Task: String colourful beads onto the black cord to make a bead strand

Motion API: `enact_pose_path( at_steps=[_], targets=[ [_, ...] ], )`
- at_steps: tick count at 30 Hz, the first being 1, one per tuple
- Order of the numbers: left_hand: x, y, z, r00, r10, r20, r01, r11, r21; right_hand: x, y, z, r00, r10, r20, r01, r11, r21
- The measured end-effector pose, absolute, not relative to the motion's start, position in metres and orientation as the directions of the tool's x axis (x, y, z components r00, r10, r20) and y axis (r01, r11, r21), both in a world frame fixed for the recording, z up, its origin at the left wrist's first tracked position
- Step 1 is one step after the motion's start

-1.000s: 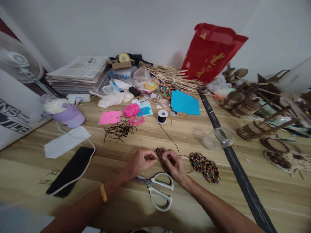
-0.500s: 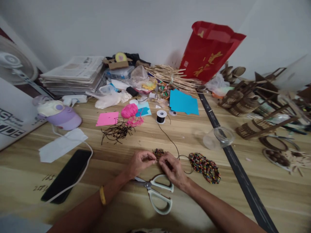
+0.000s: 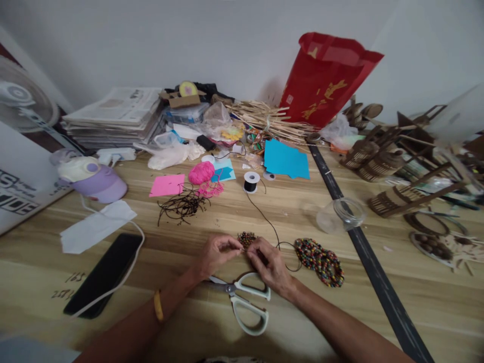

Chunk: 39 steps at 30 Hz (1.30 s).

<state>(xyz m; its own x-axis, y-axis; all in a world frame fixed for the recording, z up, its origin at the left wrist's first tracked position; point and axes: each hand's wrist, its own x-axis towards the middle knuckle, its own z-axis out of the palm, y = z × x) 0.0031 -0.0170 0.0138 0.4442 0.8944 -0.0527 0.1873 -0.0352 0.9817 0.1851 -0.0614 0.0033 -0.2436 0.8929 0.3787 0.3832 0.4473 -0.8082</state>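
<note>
Small, round, dark multicolored beads (image 3: 246,238) lie in a loose pile on the smooth, wood-grained table (image 3: 287,322), just beyond the fingertips of both hands. A thin black cord (image 3: 263,216) curves from a white-rimmed spool (image 3: 251,182) toward the right hand (image 3: 270,264), with a loose loop lying to that hand's right. Farther right, a bumpy, glossy bead strand (image 3: 319,262) lies coiled in an elongated heap, its long axis slanting from far left to near right. The spool stands upright, its round flange facing up. Scissors (image 3: 244,300) with pale looped handles lie flat between the forearms, metal blades pointing left and slightly away from the person, handles to the right.

The left hand (image 3: 219,254) reaches in from the near left, its thumb and index finger pinched together at the tips; what sits between them is too small to tell. The right hand arches opposite, knuckles up, its thumb and index tips pressed together beside the pile; whether they grip the cord cannot be told.
</note>
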Motion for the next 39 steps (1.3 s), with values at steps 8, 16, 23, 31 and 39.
enact_pose_path(
  at_steps=[8,16,23,31,39],
  targets=[
    [0.003,-0.0172,0.0137,0.446,0.893,-0.062,0.188,-0.025,0.982,0.1853,-0.0613,0.002,-0.255,0.894,0.369,0.402,0.444,-0.801],
    [0.0038,-0.0177,0.016,0.466,0.883,-0.058,0.202,-0.042,0.979,0.1856,-0.0613,0.0035,-0.266,0.892,0.364,0.392,0.446,-0.805],
    [0.0049,-0.0181,0.0163,0.464,0.883,-0.065,0.208,-0.038,0.977,0.1851,-0.0615,0.0038,-0.274,0.891,0.363,0.386,0.447,-0.807],
    [0.0039,-0.0185,0.0113,0.459,0.887,-0.048,0.206,-0.054,0.977,0.1852,-0.0618,0.0045,-0.273,0.892,0.36,0.386,0.444,-0.809],
    [0.0032,-0.0176,0.0132,0.468,0.883,-0.043,0.226,-0.073,0.971,0.1849,-0.0613,0.001,-0.261,0.892,0.369,0.384,0.447,-0.808]
  ],
)
